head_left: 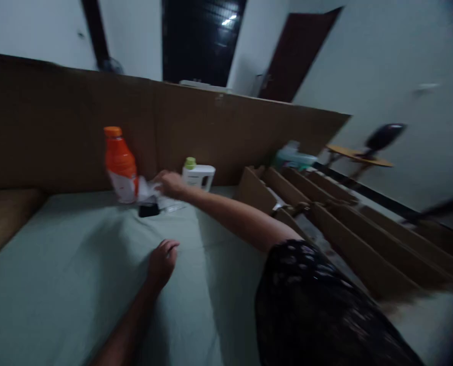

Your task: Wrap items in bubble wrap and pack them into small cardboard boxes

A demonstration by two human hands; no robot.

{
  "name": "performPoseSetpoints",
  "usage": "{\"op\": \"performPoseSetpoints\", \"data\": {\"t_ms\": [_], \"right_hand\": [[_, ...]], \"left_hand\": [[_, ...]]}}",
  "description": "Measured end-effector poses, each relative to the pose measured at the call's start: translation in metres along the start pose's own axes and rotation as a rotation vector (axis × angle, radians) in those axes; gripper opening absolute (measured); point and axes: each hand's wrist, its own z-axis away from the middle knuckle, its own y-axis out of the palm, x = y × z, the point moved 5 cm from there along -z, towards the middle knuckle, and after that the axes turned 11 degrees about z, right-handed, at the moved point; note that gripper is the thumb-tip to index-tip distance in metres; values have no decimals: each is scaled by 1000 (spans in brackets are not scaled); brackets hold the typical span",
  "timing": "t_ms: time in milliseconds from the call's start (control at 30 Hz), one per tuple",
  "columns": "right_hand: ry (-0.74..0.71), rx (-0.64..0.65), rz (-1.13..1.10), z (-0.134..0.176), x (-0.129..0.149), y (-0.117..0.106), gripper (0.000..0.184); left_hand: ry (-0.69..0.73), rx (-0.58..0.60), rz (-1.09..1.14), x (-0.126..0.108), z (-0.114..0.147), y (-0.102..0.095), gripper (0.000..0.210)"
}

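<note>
My right hand [169, 184] reaches far forward, its fingers curled at a whitish see-through plastic wrapper [147, 191], which is blurred. Just below the wrapper lies a small black object [149, 210] on the pale green cloth [77, 290]. To the left stands an orange bottle [120, 160] with an orange cap and a white lower part. Behind my right hand is a white jug [193, 174] with a green cap and a handle. Nearer to me, my left hand [162, 262] rests low over the cloth with fingers curled in; what they hold, if anything, is hidden.
A cardboard wall [195, 124] runs along the back. On the right is a cardboard divider box [348, 239] with several compartments, some holding things. Teal-tinted bottles [295, 157] are behind it. A brown cardboard piece [7, 213] lies at the left edge.
</note>
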Motion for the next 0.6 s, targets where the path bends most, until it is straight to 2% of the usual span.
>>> {"op": "performPoseSetpoints", "data": {"t_ms": [67, 100, 133, 200, 267, 333, 400, 433, 500, 533, 600], "right_hand": [[-102, 124, 48, 20, 12, 28, 12], [-192, 157, 90, 33, 12, 33, 12], [-255, 177, 121, 47, 9, 33, 16], [-288, 164, 165, 79, -14, 14, 21], [-162, 102, 165, 113, -57, -23, 21], [34, 9, 142, 151, -115, -67, 22], [318, -88, 168, 192, -183, -108, 26], [487, -78, 209, 213, -217, -123, 29], [715, -15, 266, 253, -272, -141, 33], [778, 27, 275, 268, -294, -144, 33], [816, 114, 251, 288, -324, -138, 26]], "left_hand": [[7, 15, 20, 3, 2, -1, 27], [1, 20, 20, 6, 2, -2, 29], [-13, 26, 10, 10, 2, -2, 31], [-56, 42, -14, 15, 2, -2, 37], [-107, 54, -34, 17, 3, -3, 41], [-161, 60, -43, 15, 4, -5, 43], [-219, 64, -38, 12, 5, -6, 45], [-247, 61, -38, 11, 6, -6, 46], [-302, 42, -52, 10, 7, -7, 47], [-327, 30, -67, 10, 7, -8, 48], [-371, 15, -105, 9, 7, -8, 49]]}}
